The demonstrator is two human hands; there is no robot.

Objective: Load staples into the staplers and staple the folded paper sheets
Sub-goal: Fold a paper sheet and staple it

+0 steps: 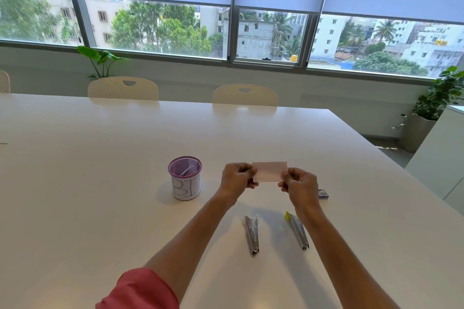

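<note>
Windows with half-drawn blinds run behind a long white surface (100,158), with two pale chairs (123,88) pushed in on the far side. I log the scene from largest to smallest.

Both forearms reach out over the surface. The left hand (237,177) and right hand (300,187) hold a pale pink folded paper sheet (270,171) between them, lifted clear of the surface. Each hand is closed in a pinch on one short end, thumb toward me; the sheet looks flat and taut.

A purple mesh cup (185,177) with a paper label stands to the left, well apart from the hands, with something thin and clear inside; I cannot tell what. Two metal staplers lie nearer me: the left stapler (252,234) and the right stapler (297,231), the latter with a yellow tip and partly under the right forearm. A small box (323,194), probably staples, lies just beside the right wrist.

Judgement: the step in hand is squaring up the fold before stapling. To do it well I would keep the layers aligned at the edges, shift the hold to the left hand alone, and free the right for a stapler. Whether either stapler is loaded cannot be read from here; I would check that first. Risk: layers slipping during the one-handed transfer.
</note>
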